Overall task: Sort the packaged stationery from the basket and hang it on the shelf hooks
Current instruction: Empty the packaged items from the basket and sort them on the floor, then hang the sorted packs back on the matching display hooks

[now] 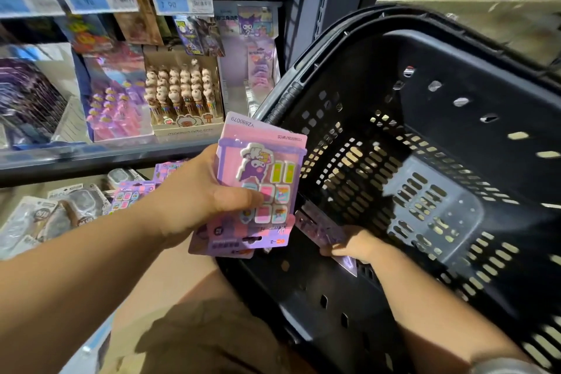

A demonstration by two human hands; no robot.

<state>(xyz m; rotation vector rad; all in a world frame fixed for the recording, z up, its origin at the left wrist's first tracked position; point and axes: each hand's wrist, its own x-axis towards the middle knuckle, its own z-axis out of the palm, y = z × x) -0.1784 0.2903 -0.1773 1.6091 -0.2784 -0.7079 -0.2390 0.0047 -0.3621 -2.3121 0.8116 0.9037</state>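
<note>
Head view: a stack of pink-and-purple eraser packs (261,179) sits upside down (hang holes at the bottom) in the left hand (200,200), thumb pressed across the front pack, just above the rim of the dark plastic basket (455,48). Inside the basket, against its near wall, the right hand (358,244) grips a flat purple pack (315,223). Behind the left hand, a shelf (91,158) carries a display box of character pens (182,100) under blue price tags (179,1); similar packs (130,194) lie below the shelf.
</note>
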